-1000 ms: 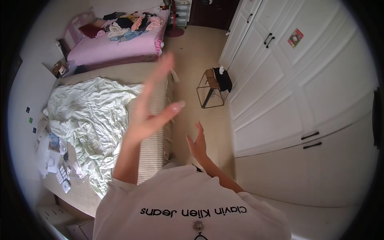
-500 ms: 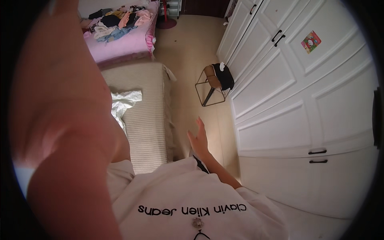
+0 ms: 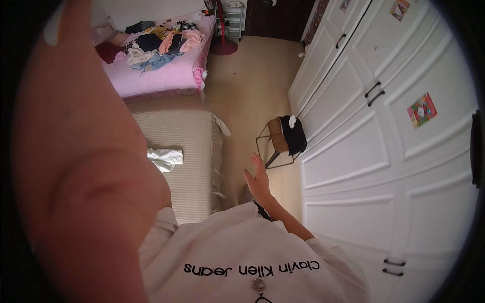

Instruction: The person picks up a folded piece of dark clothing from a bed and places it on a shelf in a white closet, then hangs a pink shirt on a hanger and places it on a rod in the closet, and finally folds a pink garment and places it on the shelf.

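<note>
My raised left arm [image 3: 101, 126], bent and very close, fills the left side of the picture. It runs up past the upper edge, and its hand is not to be seen. My right hand [image 3: 259, 181] hangs in the air by my side, open, the thumb apart from the fingers and nothing in it. Nearest to it in the picture is a stool [image 3: 277, 141] with a brown seat and thin dark legs. A black cloth [image 3: 294, 135] with a small white piece on top is draped over that stool. My arm partly hides a pale cloth [image 3: 169, 159] on a striped beige bed cover [image 3: 194, 184].
Beyond the beige bed stands a pink bed [image 3: 166, 83] with heaped clothes [image 3: 156, 45]. White wardrobe doors [image 3: 348, 151] with dark handles line the right side. A stand with a round red base [image 3: 224, 47] and a shelf rack [image 3: 233, 22] are near a dark door [image 3: 275, 20].
The view has tilted up, so beds, stool and wardrobe sit lower in the picture and more of the far door shows. My right hand stays open at my side; the left arm stays raised.
</note>
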Tool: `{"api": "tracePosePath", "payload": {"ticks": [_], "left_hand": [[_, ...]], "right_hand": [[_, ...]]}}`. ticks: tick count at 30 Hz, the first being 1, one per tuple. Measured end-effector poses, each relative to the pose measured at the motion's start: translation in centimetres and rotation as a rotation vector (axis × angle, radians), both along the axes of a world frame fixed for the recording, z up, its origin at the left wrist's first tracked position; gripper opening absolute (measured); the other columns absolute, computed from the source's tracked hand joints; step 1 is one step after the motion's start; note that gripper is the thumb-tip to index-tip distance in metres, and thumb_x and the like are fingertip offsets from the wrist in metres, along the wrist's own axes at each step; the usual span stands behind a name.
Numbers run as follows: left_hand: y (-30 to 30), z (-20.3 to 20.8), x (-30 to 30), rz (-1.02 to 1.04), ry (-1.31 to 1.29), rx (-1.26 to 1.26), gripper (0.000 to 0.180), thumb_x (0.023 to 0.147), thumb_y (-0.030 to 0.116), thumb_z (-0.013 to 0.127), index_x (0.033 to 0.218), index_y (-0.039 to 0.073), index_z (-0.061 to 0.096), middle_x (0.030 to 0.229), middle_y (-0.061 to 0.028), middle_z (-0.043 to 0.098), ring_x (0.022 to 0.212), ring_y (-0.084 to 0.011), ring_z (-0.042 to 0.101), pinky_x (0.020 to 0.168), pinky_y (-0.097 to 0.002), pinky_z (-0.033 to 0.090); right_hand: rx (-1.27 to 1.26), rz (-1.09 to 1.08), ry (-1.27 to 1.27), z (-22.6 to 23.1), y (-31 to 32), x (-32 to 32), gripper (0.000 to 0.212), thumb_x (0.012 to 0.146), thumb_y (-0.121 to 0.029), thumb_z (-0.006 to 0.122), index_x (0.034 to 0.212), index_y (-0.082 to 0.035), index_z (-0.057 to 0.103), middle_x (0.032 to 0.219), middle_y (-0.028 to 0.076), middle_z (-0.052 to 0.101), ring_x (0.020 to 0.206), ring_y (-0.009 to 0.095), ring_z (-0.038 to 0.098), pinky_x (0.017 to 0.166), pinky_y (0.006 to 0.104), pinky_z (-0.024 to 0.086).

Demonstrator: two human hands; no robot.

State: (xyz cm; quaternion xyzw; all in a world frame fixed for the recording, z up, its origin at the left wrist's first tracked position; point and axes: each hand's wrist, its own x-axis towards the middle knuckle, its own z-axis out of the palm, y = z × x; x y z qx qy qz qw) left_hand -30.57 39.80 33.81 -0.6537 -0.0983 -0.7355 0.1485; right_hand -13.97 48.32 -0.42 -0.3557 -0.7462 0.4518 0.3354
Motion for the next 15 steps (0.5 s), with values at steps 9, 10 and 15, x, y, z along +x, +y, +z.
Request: {"api": "tracePosePath", "payload": {"ticks": [9, 10, 15], "left_hand": [[14.0, -3.3, -2.7, 0.159, -0.003, -0.255, 0.061, 0.08, 0.028, 0.069, 0.13, 0.007, 0.042, 0.13, -0.0167, 0.042, 0.113, -0.0307, 0.045, 0.097, -0.0408, 0.035], [15.8, -5.6, -2.7, 0.204, 0.048, -0.478, 0.06, 0.08, 0.028, 0.069, 0.13, 0.007, 0.043, 0.13, -0.0166, 0.042, 0.113, -0.0306, 0.045, 0.097, -0.0405, 0.036], [19.1, -28.5, -4.1, 1.051, 0.848, -1.463, 0.065, 0.079, 0.013, 0.062, 0.138, 0.007, 0.035, 0.144, -0.0159, 0.031, 0.134, -0.0333, 0.027, 0.103, -0.0535, 0.029]], "right_hand": [[0.108, 0.039, -0.034, -1.4, 12.4, -2.9, 0.057, 0.082, -0.011, 0.06, 0.133, 0.0, 0.035, 0.129, 0.021, 0.045, 0.12, 0.034, 0.044, 0.1, 0.0414, 0.035], [0.098, 0.066, -0.055, -1.2, 12.9, -3.0, 0.058, 0.082, -0.011, 0.06, 0.133, 0.0, 0.035, 0.13, 0.021, 0.044, 0.121, 0.035, 0.043, 0.1, 0.0418, 0.035], [0.161, 0.217, -0.215, -1.0, 15.9, -5.5, 0.067, 0.08, -0.01, 0.061, 0.138, 0.0, 0.029, 0.14, 0.02, 0.035, 0.13, 0.036, 0.033, 0.104, 0.045, 0.03]]}}
